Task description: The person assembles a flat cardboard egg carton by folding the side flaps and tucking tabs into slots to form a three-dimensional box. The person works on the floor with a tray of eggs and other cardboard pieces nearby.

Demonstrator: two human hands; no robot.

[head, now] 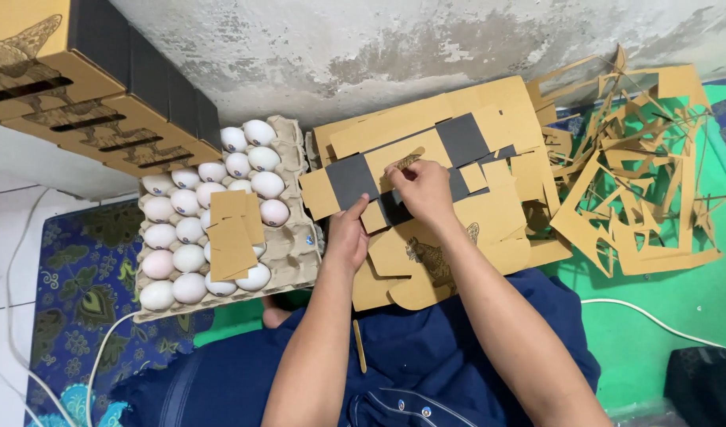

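Both forearms enter from the lower edge, bare to the elbow, and converge toward the centre of the view. The left hand lies palm down with the wrist straight, thumb pointing forward and the fingers tucked out of sight — their grip cannot be judged. The right hand sits just ahead of the left, knuckles up, wrist slightly bent inward, with the fingers curled and pinched together at the tips. The two hands are close but not touching.
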